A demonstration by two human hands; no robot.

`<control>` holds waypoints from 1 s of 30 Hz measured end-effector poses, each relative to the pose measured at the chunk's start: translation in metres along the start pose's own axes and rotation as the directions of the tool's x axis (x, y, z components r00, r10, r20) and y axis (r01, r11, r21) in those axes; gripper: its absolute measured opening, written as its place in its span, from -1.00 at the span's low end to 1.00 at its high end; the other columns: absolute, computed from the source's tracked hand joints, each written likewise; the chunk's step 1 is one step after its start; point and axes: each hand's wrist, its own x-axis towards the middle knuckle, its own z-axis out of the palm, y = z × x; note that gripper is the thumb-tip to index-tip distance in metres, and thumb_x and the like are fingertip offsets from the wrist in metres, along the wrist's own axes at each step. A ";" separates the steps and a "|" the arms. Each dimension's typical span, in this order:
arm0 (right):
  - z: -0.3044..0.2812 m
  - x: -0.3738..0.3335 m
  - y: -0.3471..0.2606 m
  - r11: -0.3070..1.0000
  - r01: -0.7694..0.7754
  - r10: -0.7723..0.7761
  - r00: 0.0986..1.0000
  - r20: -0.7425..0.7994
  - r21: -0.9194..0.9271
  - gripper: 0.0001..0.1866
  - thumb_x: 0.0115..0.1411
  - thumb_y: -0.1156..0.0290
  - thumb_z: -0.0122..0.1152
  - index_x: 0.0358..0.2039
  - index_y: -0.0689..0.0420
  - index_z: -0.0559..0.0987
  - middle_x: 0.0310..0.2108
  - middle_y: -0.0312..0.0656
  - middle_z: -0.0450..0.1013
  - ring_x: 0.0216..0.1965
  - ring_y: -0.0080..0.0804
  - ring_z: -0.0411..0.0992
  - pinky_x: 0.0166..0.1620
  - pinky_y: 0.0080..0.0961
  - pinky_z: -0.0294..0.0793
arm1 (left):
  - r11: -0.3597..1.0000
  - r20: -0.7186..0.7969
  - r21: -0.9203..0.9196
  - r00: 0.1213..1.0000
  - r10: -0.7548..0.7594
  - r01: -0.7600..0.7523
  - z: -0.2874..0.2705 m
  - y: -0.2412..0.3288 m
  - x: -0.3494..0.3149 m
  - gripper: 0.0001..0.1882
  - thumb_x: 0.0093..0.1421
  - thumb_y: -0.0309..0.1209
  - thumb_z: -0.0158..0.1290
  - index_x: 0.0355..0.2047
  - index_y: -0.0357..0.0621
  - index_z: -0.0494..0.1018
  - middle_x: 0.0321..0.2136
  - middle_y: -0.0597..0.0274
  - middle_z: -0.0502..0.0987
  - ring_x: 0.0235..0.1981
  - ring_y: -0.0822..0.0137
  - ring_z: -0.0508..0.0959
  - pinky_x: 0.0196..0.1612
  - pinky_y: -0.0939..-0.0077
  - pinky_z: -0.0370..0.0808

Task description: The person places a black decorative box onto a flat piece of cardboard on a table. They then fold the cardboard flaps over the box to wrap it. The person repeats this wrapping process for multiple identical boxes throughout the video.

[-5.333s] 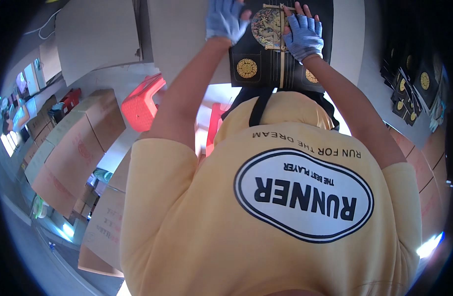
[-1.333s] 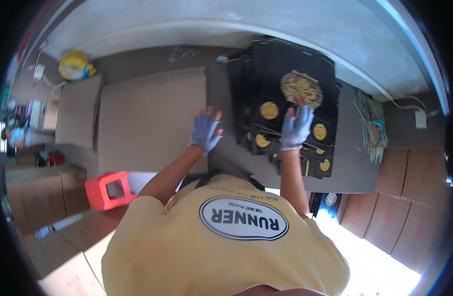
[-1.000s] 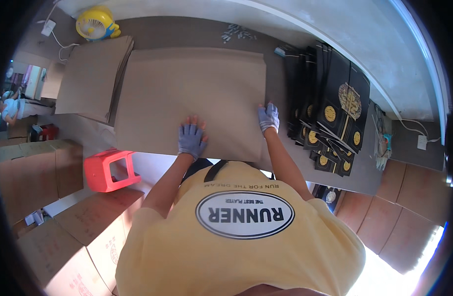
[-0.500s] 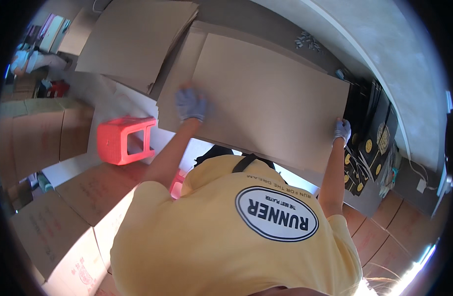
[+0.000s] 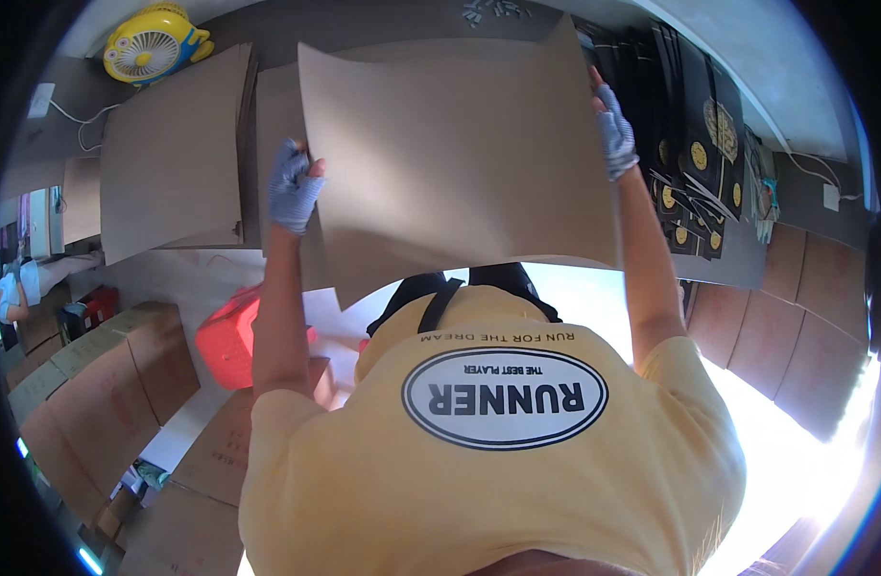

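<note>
A large sheet of brown cardboard point(image 5: 460, 163) is raised and bowed between my hands, its corners curling. My left hand point(image 5: 297, 187), in a grey fingerless glove, grips its left edge with thumb and fingers. At the opposite edge my right hand point(image 5: 613, 125), gloved alike, holds the sheet with its fingers partly hidden behind it. Under and behind it lie more cardboard sheets point(image 5: 279, 120). Beside them on the left sits another stack of cardboard point(image 5: 172, 154).
Black folded pieces with gold prints point(image 5: 700, 154) lie right of my right hand. A yellow and blue fan point(image 5: 153, 48) stands at the far left. A red plastic stool point(image 5: 231, 336) and stacked cartons point(image 5: 105, 384) are at left; more cartons point(image 5: 786, 317) stand at right. Another person point(image 5: 18, 288) shows at the left rim.
My left hand has gone from resting on the sheet's surface to gripping its left edge. The sheet now bends upward off the stack, and my right hand has moved farther forward. The view has turned.
</note>
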 end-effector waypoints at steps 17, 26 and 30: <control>0.155 -0.008 -0.018 0.429 -0.063 0.159 0.987 0.007 -0.901 -0.32 0.17 -0.22 -0.05 0.30 -0.37 0.21 0.37 0.02 -0.04 0.38 0.09 -0.12 0.27 0.13 -0.03 | 0.577 -0.180 0.753 0.942 -0.283 0.317 0.189 0.056 0.055 -0.37 0.17 0.00 -0.09 0.25 0.19 0.25 0.34 -0.22 -0.06 0.34 -0.27 -0.08 0.28 -0.22 -0.10; 0.198 -0.024 0.044 0.103 -0.033 0.132 0.991 -0.020 -0.994 -0.28 0.16 -0.32 -0.12 0.31 -0.40 0.17 0.40 -0.02 -0.13 0.39 0.25 -0.26 0.20 0.51 -0.24 | 0.458 -0.226 0.850 0.965 -0.132 0.262 0.210 0.016 0.040 -0.35 0.14 -0.12 -0.04 0.28 0.35 0.19 0.35 -0.25 -0.09 0.33 -0.27 -0.01 0.28 -0.13 -0.02; 0.197 -0.029 0.054 0.124 -0.028 0.087 0.996 -0.017 -0.992 -0.28 0.16 -0.33 -0.10 0.30 -0.40 0.20 0.39 -0.02 -0.09 0.38 0.25 -0.25 0.18 0.54 -0.26 | 0.522 -0.223 0.824 0.973 -0.056 0.219 0.213 0.009 0.038 -0.37 0.12 -0.16 -0.03 0.26 0.23 0.24 0.34 -0.31 -0.12 0.33 -0.36 -0.05 0.26 -0.25 -0.03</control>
